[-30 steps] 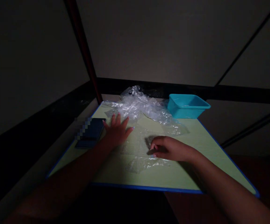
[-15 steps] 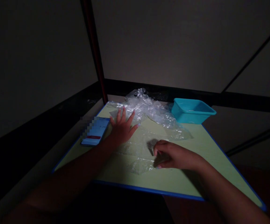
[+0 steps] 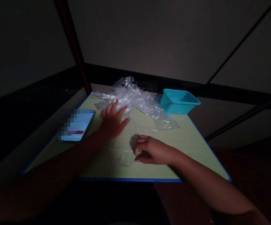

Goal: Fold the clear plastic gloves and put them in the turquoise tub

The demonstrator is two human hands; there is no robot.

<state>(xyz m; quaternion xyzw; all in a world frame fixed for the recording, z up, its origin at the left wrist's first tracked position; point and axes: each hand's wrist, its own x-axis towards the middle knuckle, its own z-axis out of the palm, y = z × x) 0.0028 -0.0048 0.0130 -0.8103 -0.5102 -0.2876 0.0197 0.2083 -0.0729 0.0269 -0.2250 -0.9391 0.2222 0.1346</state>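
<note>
My left hand [image 3: 113, 122] lies with fingers spread near the crumpled pile of clear plastic [image 3: 135, 97], over the left part of a flat clear plastic bag [image 3: 126, 158]. My right hand [image 3: 153, 150] is curled at the near right part of that flat bag, thumb and fingers drawn together on its edge. The fingertips partly hide the film they grip. Thin and see-through, the bag's outline is hard to follow against the pale green table [image 3: 184, 137].
A phone [image 3: 79, 126] with its screen lit lies at the table's left edge. At the back right stands a turquoise plastic basket [image 3: 178, 106]. Blue edging [image 3: 130, 179] runs round the table, and dark-trimmed walls stand close behind and to the left.
My view has shifted, so the table and things on it appear further left and higher. My right hand's fingers have closed in on the bag's edge; my left hand's fingers are slightly less spread.
</note>
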